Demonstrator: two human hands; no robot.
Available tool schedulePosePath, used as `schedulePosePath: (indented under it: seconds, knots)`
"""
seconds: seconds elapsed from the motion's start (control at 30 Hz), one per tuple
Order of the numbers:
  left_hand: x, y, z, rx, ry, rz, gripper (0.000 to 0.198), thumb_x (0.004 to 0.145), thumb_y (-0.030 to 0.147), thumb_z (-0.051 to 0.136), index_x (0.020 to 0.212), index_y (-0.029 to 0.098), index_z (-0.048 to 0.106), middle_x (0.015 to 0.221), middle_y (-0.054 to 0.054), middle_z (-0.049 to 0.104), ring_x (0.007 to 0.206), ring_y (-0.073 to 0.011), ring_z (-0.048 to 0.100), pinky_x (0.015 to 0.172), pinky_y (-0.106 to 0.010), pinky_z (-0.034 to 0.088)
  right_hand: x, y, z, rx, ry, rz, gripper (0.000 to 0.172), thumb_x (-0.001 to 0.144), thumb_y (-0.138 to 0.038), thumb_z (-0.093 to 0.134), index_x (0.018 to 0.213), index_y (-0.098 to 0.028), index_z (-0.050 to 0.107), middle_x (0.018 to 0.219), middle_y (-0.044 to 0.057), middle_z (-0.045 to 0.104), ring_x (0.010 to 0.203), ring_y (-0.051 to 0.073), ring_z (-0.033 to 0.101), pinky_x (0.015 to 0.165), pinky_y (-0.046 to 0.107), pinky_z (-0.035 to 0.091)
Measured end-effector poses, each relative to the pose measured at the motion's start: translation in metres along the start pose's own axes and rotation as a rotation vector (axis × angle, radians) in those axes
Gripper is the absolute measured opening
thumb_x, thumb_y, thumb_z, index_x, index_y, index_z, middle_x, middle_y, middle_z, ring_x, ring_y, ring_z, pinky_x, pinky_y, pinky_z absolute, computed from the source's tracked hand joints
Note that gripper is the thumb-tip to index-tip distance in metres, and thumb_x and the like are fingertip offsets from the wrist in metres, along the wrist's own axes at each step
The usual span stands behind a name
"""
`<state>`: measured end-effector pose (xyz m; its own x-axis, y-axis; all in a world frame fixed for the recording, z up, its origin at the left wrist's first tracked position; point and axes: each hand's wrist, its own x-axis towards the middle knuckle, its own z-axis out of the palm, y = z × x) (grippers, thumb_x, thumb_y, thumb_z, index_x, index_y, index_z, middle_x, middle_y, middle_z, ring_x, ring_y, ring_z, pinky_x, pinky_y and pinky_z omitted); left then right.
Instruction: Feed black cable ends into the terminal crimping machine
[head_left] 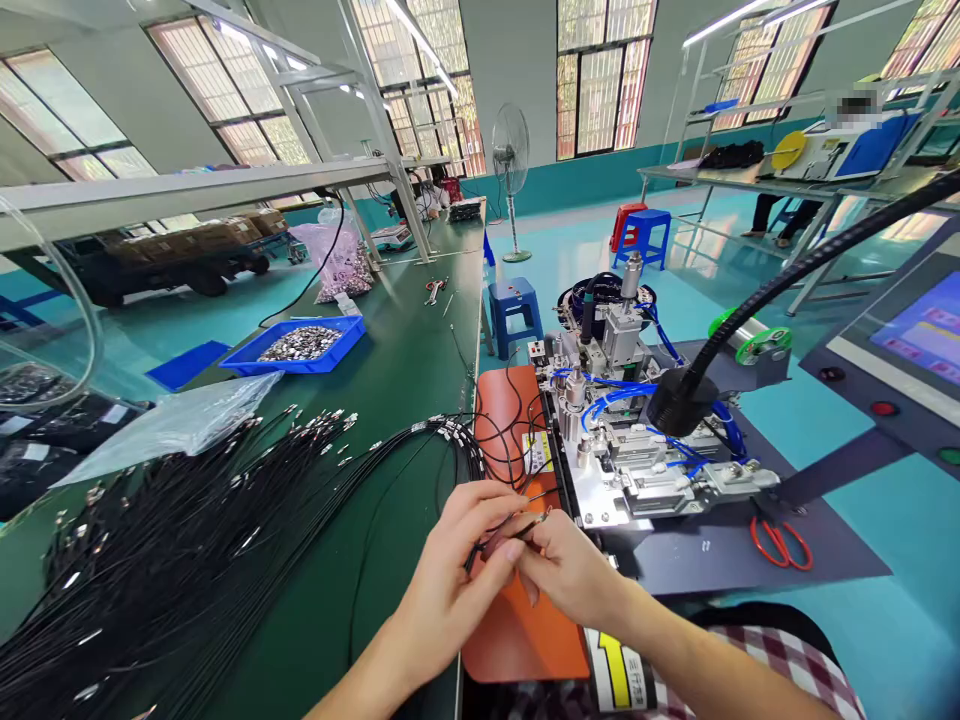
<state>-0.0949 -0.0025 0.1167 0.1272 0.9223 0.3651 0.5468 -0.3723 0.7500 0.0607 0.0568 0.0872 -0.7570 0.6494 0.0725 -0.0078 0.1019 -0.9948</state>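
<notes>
My left hand [457, 570] and my right hand [574, 570] meet above an orange pad [525, 630] at the table edge. Both are closed, fingertips pressed together around a thin black cable [534, 523]; its tip is small and partly hidden by my fingers. Just beyond them, a bundle of black cables [397, 437] with metal ends curves over the edge onto the pad. To the left, a large pile of black cables [180, 530] with shiny ends covers the green tabletop [409, 350].
At right stands a metal assembly machine [622, 400] with blue air tubes, near red-handled scissors [780, 543] and a control screen [922, 325]. A black flexible arm [757, 300] reaches over it. A blue tray [349, 340] of small metal parts and a plastic bag [172, 420] lie left.
</notes>
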Motion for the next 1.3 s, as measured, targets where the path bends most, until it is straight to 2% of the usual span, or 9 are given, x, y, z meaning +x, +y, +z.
schedulePosePath:
  seconds: [0.13,0.23,0.33,0.57,0.67,0.8,0.97,1.13,1.3]
  knots:
    - [0.008,0.01,0.014,-0.128,0.009,0.015,0.021,0.091,0.017,0.052,0.1,0.026,0.069,0.108,-0.007,0.062,0.1,-0.0179,0.06,0.085,-0.032,0.054,-0.005,0.001,-0.001,0.024,-0.065,0.032,0.035,0.095,-0.034,0.045,0.067,-0.017,0.058,0.054,-0.003,0.052,0.048,0.01,0.052,0.052,0.022,0.043]
    - [0.005,0.008,0.018,-0.065,0.13,0.04,0.016,0.087,0.013,0.057,0.096,0.023,0.068,0.093,-0.004,0.064,0.087,-0.0154,0.062,0.075,-0.027,0.054,-0.014,-0.003,-0.011,0.042,-0.006,0.049,0.015,0.09,-0.031,0.057,0.095,-0.018,0.06,0.073,-0.002,0.059,0.056,0.01,0.054,0.054,0.022,0.044]
    - [0.0,0.009,0.018,0.015,0.15,0.027,0.016,0.087,0.011,0.057,0.096,0.021,0.066,0.082,-0.002,0.064,0.074,-0.0122,0.06,0.065,-0.023,0.051,-0.024,-0.008,-0.022,0.042,0.043,0.029,0.025,0.09,-0.036,0.058,0.107,-0.019,0.056,0.085,0.001,0.06,0.064,0.011,0.055,0.058,0.023,0.045]
    - [-0.004,0.014,0.024,-0.005,0.136,-0.05,0.012,0.087,0.012,0.055,0.089,0.021,0.063,0.079,0.0,0.062,0.071,-0.0104,0.058,0.06,-0.019,0.048,-0.023,-0.014,-0.026,0.044,0.269,-0.008,0.027,0.095,-0.045,0.048,0.088,-0.02,0.055,0.063,-0.004,0.05,0.057,0.011,0.05,0.057,0.025,0.04]
    - [-0.007,0.012,0.026,-0.056,0.112,-0.078,0.011,0.087,0.013,0.056,0.086,0.021,0.064,0.079,-0.001,0.062,0.072,-0.0105,0.058,0.063,-0.02,0.049,-0.019,-0.018,-0.026,0.023,0.266,0.023,0.029,0.094,-0.042,0.051,0.077,-0.019,0.055,0.06,-0.004,0.051,0.054,0.01,0.048,0.055,0.024,0.038]
    - [-0.014,0.008,0.028,-0.11,0.112,-0.111,0.011,0.088,0.013,0.057,0.09,0.021,0.065,0.084,-0.001,0.063,0.077,-0.0113,0.059,0.067,-0.021,0.05,-0.015,-0.018,-0.027,0.208,0.195,0.107,0.032,0.09,-0.043,0.055,0.07,-0.019,0.05,0.054,-0.006,0.047,0.047,0.007,0.044,0.049,0.021,0.036]
    - [-0.021,0.002,0.035,-0.125,0.186,-0.159,0.031,0.087,0.014,0.058,0.115,0.027,0.059,0.079,0.003,0.062,0.069,-0.0091,0.058,0.063,-0.02,0.051,-0.014,-0.018,-0.025,0.235,0.221,0.131,0.032,0.089,-0.04,0.056,0.067,-0.018,0.048,0.051,-0.007,0.045,0.046,0.006,0.042,0.047,0.019,0.036]
    - [-0.025,-0.004,0.034,0.008,0.2,0.021,0.044,0.085,0.005,0.057,0.122,0.029,0.056,0.094,0.001,0.067,0.075,-0.0091,0.063,0.071,-0.021,0.054,-0.016,-0.022,-0.023,0.159,0.262,0.148,0.031,0.09,-0.036,0.054,0.065,-0.019,0.046,0.051,-0.008,0.045,0.046,0.007,0.042,0.047,0.019,0.036]
    - [-0.027,-0.013,0.03,0.203,0.095,0.246,0.053,0.085,-0.005,0.049,0.13,0.022,0.052,0.107,-0.007,0.066,0.093,-0.013,0.063,0.078,-0.022,0.053,-0.015,-0.023,-0.021,0.107,0.261,0.156,0.029,0.091,-0.035,0.053,0.067,-0.019,0.047,0.052,-0.007,0.046,0.046,0.007,0.043,0.047,0.02,0.035]
